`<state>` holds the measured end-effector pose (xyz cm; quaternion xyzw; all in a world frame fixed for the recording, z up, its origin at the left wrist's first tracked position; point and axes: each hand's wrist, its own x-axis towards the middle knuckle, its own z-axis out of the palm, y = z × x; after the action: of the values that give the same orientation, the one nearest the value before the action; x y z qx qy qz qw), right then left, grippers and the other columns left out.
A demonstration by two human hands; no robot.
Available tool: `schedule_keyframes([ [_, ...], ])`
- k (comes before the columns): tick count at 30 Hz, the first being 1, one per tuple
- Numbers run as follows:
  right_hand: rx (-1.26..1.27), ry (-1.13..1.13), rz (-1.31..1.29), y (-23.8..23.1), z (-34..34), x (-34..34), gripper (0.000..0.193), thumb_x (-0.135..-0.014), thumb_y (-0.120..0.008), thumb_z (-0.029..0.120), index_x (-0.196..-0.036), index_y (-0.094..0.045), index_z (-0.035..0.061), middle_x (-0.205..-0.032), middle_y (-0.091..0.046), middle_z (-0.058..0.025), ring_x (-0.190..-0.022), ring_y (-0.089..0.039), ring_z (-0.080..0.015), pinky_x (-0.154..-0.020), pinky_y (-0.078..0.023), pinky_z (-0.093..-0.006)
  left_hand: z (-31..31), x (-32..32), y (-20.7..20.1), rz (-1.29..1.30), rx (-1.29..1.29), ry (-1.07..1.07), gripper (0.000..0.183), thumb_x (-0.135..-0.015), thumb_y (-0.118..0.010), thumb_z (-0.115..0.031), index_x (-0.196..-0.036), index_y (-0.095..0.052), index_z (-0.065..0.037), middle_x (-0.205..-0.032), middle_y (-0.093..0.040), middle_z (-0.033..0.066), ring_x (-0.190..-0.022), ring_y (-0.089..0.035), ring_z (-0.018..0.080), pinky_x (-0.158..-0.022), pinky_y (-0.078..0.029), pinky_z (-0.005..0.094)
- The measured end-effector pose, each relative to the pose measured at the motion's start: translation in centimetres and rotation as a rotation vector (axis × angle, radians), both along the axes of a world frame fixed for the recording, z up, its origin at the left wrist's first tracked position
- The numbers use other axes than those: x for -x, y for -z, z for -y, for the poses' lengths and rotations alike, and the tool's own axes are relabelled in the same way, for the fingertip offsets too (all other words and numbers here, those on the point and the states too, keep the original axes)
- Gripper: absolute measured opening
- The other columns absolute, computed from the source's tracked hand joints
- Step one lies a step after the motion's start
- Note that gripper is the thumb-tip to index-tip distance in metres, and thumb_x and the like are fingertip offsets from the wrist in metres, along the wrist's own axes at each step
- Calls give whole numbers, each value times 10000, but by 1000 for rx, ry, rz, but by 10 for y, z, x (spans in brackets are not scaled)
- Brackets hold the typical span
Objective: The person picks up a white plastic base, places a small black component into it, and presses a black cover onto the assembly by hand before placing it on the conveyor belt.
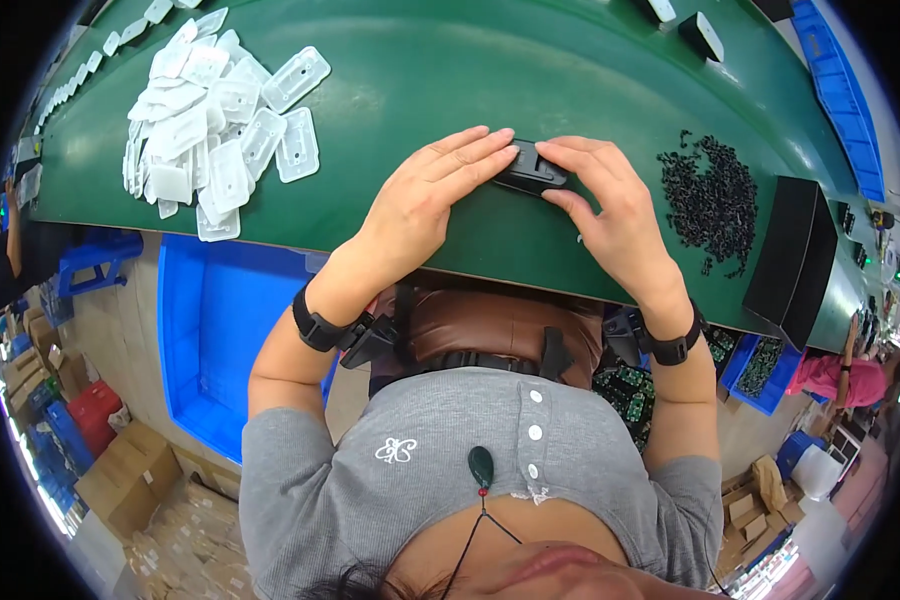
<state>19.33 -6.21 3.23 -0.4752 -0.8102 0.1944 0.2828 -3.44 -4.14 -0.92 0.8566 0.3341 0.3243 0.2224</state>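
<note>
Near the front edge of the green table, a small black plastic case (531, 172) lies between my two hands. My left hand (425, 195) has its fingers pressed together, with the tips on the case's left end. On the right end, the thumb and fingers of my right hand (610, 200) grip the case. A recess shows on its upper face; its underside is hidden. To the left sits a heap of translucent white plastic covers (292, 80), some overlapping. To the right lies a pile of small black parts (710, 195), too small to name.
A black box (792, 262) stands right of the small parts. Beyond it runs a blue tray (838, 95), near a black-and-white unit (701, 37). A blue bin (195, 345) is below the table's left edge. A person in pink (838, 380) is at far right.
</note>
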Motion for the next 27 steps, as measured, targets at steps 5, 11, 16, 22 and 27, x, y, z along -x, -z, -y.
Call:
schedule_keyframes([
  [5, -47, 5, 49, 8, 1, 3, 440, -715, -687, -7, -1140, -612, 76, -1092, -600, -102, -995, -577, -289, -817, -508, -372, 5, 0, 1, -119, -73, -29, 513, -764, -496, 47, -1260, -564, -64, -1334, -537, 59, -1202, -522, 271, -983, -446, 376],
  [11, -124, -8, 66, 20, 5, 1, 518, -708, -682, -49, -1200, -608, 97, -1148, -588, -123, -1018, -576, -311, -841, -496, -366, 7, -1, -8, -218, -175, -3, 499, -765, -533, -42, -1263, -543, -26, -1340, -519, 83, -1171, -531, 267, -976, -447, 382],
  [16, -123, 47, 88, 23, 13, 1, 535, -699, -673, -66, -1203, -609, 104, -1134, -586, -130, -1022, -573, -313, -833, -500, -360, 7, -2, -11, -284, -236, 15, 464, -772, -563, -81, -1233, -567, -21, -1308, -548, 77, -1131, -566, 256, -929, -477, 367],
  [22, -32, 42, -66, 18, 2, 0, 470, -737, -650, -48, -1181, -621, 101, -1111, -593, -133, -1020, -573, -303, -877, -480, -356, 3, -7, -3, -268, -365, -43, 577, -685, -703, -109, -1232, -550, -6, -1268, -561, 91, -1105, -574, 241, -888, -486, 355],
  [27, 348, 186, -362, 8, -9, -10, 492, -821, -701, 111, -1271, -520, 30, -1166, -589, -101, -1089, -546, -160, -960, -434, -324, -10, -29, 2, -174, -380, -140, 462, -682, -732, -126, -1101, -592, 7, -1135, -604, 131, -981, -600, 289, -817, -503, 373],
])
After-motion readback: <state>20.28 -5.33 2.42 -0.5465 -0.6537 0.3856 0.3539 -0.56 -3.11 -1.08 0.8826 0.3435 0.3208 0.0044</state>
